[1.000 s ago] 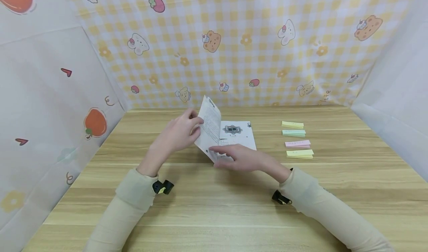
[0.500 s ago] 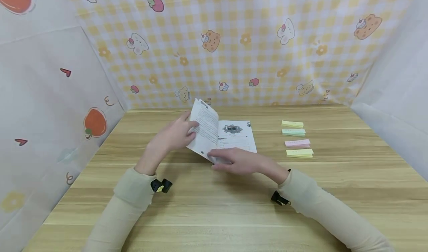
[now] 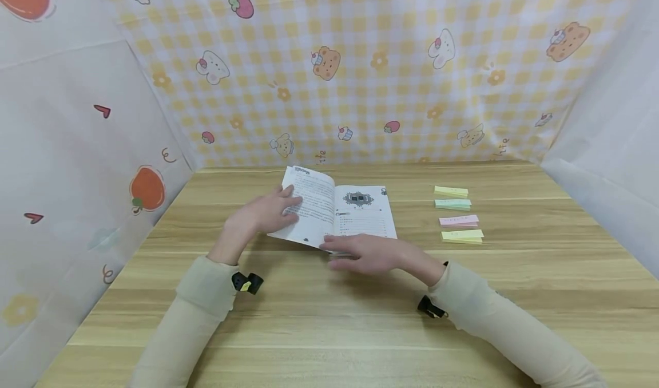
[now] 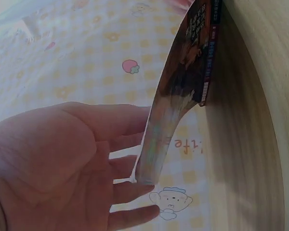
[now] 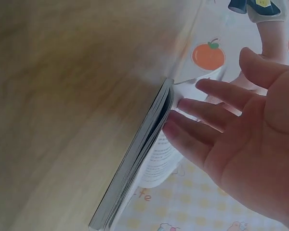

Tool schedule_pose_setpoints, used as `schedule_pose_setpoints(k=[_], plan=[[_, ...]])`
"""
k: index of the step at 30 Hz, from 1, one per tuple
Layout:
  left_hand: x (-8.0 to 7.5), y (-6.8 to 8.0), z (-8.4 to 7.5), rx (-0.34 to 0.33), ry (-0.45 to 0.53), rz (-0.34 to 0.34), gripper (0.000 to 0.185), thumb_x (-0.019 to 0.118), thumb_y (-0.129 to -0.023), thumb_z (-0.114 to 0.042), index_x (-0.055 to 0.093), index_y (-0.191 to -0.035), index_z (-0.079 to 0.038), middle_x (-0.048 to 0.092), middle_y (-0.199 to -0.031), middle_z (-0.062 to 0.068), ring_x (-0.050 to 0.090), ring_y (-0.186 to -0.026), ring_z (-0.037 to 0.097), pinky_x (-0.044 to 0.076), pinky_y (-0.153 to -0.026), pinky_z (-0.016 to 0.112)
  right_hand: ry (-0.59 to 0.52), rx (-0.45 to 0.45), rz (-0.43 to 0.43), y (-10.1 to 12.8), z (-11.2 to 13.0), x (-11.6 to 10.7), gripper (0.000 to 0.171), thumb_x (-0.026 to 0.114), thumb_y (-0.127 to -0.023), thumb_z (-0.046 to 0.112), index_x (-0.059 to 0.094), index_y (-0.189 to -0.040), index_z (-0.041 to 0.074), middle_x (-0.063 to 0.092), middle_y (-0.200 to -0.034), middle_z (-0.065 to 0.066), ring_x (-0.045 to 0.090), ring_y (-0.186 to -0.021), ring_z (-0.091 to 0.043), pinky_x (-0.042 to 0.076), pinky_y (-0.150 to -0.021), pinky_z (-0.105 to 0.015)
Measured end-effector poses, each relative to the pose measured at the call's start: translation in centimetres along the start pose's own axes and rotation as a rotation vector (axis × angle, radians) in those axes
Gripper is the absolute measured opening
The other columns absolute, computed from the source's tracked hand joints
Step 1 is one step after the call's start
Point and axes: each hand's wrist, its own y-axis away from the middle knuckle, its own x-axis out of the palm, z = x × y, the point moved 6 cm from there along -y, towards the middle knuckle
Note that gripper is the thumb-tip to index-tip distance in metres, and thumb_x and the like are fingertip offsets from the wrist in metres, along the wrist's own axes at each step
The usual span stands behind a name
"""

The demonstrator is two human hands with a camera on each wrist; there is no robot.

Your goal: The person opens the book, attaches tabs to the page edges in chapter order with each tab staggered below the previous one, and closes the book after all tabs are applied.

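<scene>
With the booklet (image 3: 337,213) lying open mid-table, the left hand (image 3: 259,216) is pressing flat fingers on its raised left leaf while the right hand (image 3: 373,252), fingers straight, is pinning the near edge w/o gripping, so the leaf may spring back.

A light wooden table (image 3: 329,325) with a plank grain carries everything here. An open booklet (image 3: 355,210) lies on it near the middle, toward the back edge, its right page flat on the wood and its left pages lifted a little. To the right, well apart from the booklet, four pads of sticky notes (image 3: 458,213) lie in a column: yellow, green, pink, yellow.
</scene>
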Motion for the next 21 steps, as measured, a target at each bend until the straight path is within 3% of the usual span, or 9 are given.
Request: schedule_pose_setpoints(k=[7,15,21], plan=[[1.0,-0.1,0.6,-0.059,0.062,0.125,0.071,0.056,-0.103,-0.038,0.028,-0.159,-0.007,0.010,-0.165,0.022,0.006,-0.151,0.043,0.015,-0.118,0.062,0.018,0.010,0.043,0.1,0.1,0.5,0.056,0.046,-0.107,0.041,0.041,-0.155,0.013,0.025,-0.165,-0.009,0.024,-0.150,-0.028,0.021,-0.121,-0.046],[1.9,-0.1,1.3,-0.124,0.083,0.193,0.077,0.060,-0.100,-0.043,0.025,-0.160,-0.010,0.011,-0.166,0.020,0.011,-0.152,0.039,0.015,-0.119,0.059,0.031,0.030,0.077,0.2,0.0,0.9,0.057,0.044,-0.107,0.043,0.040,-0.156,0.014,0.021,-0.166,-0.007,0.018,-0.152,-0.027,0.018,-0.122,-0.046],[2.5,-0.3,1.4,-0.131,0.049,0.231,0.078,0.062,-0.099,-0.044,0.029,-0.159,-0.007,0.019,-0.163,0.024,0.019,-0.150,0.041,0.019,-0.119,0.057,0.035,0.032,0.080,0.2,-0.1,0.9,0.057,0.045,-0.107,0.043,0.041,-0.155,0.013,0.021,-0.166,-0.006,0.018,-0.153,-0.026,0.017,-0.122,-0.045]])
